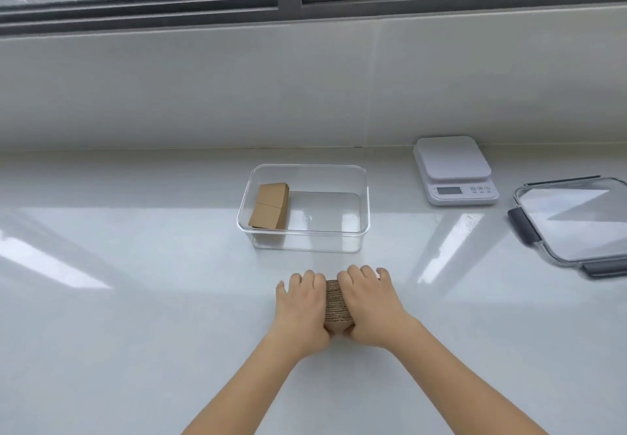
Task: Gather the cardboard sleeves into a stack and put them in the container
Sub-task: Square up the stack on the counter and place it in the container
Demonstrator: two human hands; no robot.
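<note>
Both hands, left (300, 302) and right (368, 302), grip closed on sleeve stack (336, 302) (on counter (135, 298)).

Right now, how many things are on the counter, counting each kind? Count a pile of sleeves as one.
Sleeve stacks: 2, one in the box, one between the left hand and right hand at
Clear box: 1
Lid: 1
Scale: 1
Total: 5
</note>
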